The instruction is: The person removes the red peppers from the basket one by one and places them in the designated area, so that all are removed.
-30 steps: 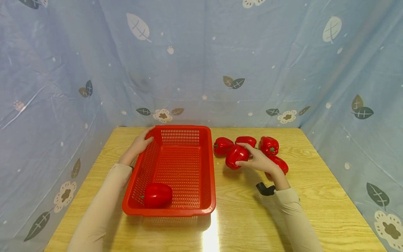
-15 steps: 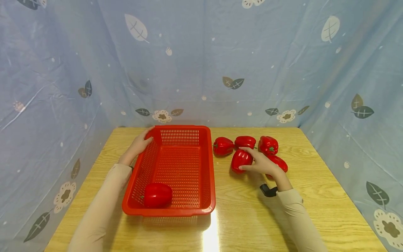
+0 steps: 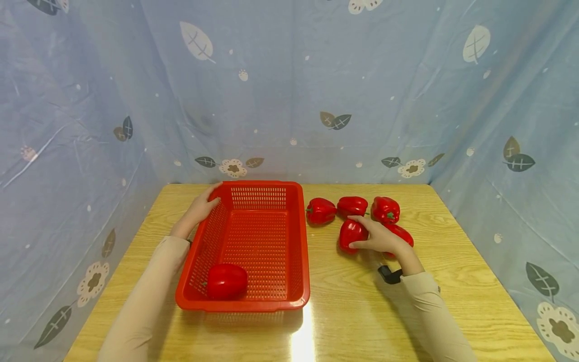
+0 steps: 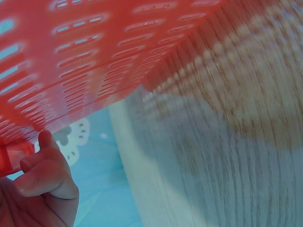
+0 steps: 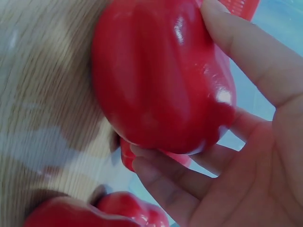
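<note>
My right hand (image 3: 379, 237) grips a red bell pepper (image 3: 352, 236), thumb on the near side and fingers round the far side. In the right wrist view this bell pepper (image 5: 163, 75) fills the upper middle, close over the wood surface. My left hand (image 3: 198, 210) holds the far left part of the rim of a red plastic basket (image 3: 303, 251); from the left wrist, curled fingers (image 4: 47, 177) show by the slotted basket wall (image 4: 71, 61). One bell pepper (image 3: 227, 280) lies inside the basket, in its near left corner.
Behind the right hand lie a bell pepper (image 3: 321, 210), another bell pepper (image 3: 353, 206) and a third bell pepper (image 3: 386, 209). A further bell pepper (image 3: 401, 233) is partly hidden by that hand. The wooden table (image 3: 344, 317) ends at a patterned blue curtain (image 3: 289, 100).
My right hand has moved right and slightly nearer with the bell pepper, away from the basket and the row behind. The left hand and the basket stay where they were.
</note>
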